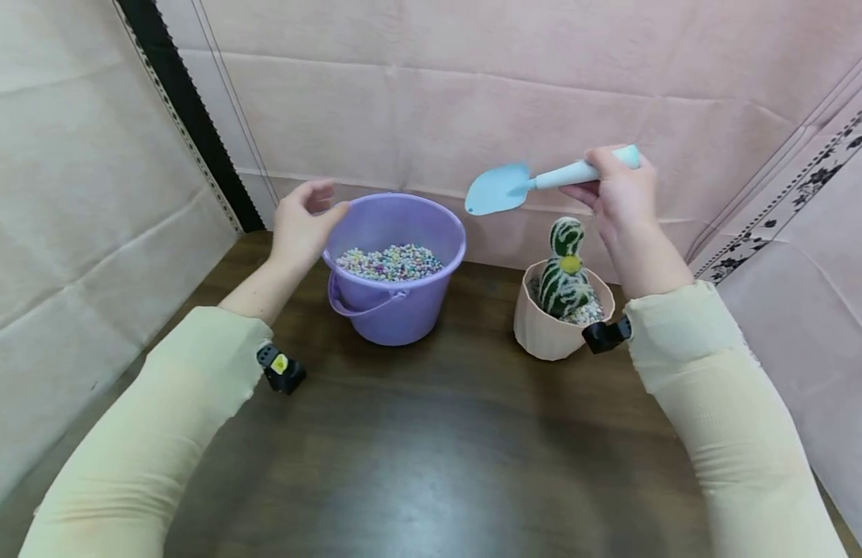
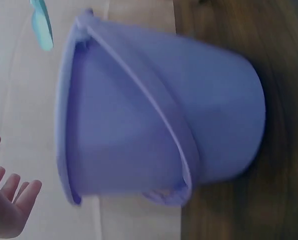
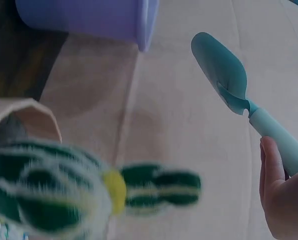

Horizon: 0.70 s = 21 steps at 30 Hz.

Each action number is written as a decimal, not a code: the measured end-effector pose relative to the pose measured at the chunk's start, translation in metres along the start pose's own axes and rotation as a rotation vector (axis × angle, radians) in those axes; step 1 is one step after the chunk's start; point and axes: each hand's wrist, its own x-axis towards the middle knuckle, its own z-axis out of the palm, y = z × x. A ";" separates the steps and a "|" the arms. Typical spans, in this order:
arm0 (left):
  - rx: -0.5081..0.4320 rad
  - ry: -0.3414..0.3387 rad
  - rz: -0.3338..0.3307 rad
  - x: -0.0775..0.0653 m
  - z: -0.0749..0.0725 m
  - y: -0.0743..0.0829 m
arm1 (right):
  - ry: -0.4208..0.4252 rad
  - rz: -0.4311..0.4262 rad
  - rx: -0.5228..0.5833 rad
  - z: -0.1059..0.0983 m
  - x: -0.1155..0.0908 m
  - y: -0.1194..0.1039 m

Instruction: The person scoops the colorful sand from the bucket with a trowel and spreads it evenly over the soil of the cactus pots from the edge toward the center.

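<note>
My right hand [image 1: 622, 190] grips a light blue trowel [image 1: 501, 188] by its pale handle, up above a potted cactus. The blade points left toward the bucket and looks bare in the right wrist view. At the left rim of a purple bucket [image 1: 403, 314], my left hand [image 1: 304, 225] hovers with fingers apart and nothing in them. Small multicoloured pebbles [image 1: 392, 262] fill part of the bucket, whose handle hangs down at the front. The green, white-striped cactus [image 1: 565, 287] with a yellow middle stands in a cream pot [image 1: 543, 333], with similar pebbles around its base.
Both bucket and pot stand on a dark brown wooden table [image 1: 403, 434], near its back edge. Pale cloth [image 1: 508, 93] hangs behind and along both sides. A small black camera [image 1: 283, 370] is worn at the left wrist, another [image 1: 605, 335] at the right.
</note>
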 end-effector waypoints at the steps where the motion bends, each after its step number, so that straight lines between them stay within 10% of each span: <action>1: 0.017 0.005 -0.016 0.001 -0.003 -0.003 | -0.001 -0.002 -0.016 0.003 -0.001 0.003; 10: 0.078 -0.040 -0.157 -0.005 -0.017 -0.032 | -0.047 0.001 -0.216 0.030 -0.004 0.034; 21: -0.089 -0.100 -0.216 -0.015 -0.006 -0.051 | -0.126 -0.031 -0.602 0.051 -0.009 0.091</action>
